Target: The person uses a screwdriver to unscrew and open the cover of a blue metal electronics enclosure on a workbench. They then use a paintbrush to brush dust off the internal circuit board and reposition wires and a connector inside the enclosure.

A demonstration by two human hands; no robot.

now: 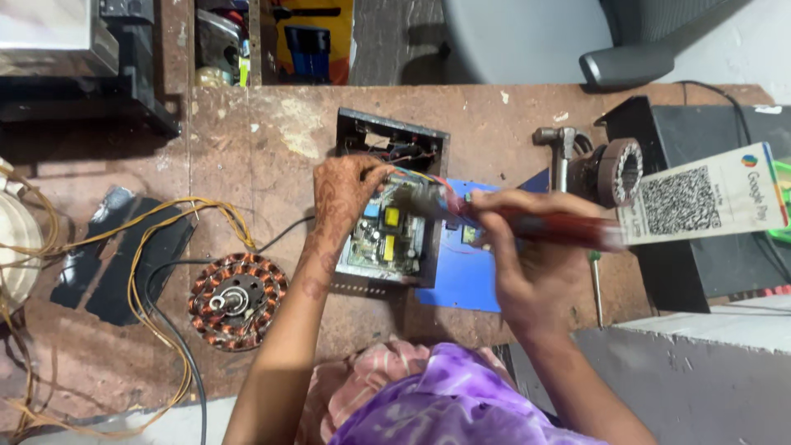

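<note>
We see the left hand (pixel 344 191) pinching the coloured wires (pixel 409 175) over the circuit board (pixel 386 239), which sits in a black case (pixel 394 138) mid-worktop (pixel 272 132). The right hand (pixel 519 272) has its grip closed around a red-handled tool (pixel 535 227), tip at the board. A copper winding (pixel 237 300) lies to the left.

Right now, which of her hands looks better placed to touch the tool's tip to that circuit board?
Probably the right hand: it already grips the red-handled tool, whose tip points at the circuit board. The left hand rests at the board's top edge by the wires, seemingly steadying it.
</note>
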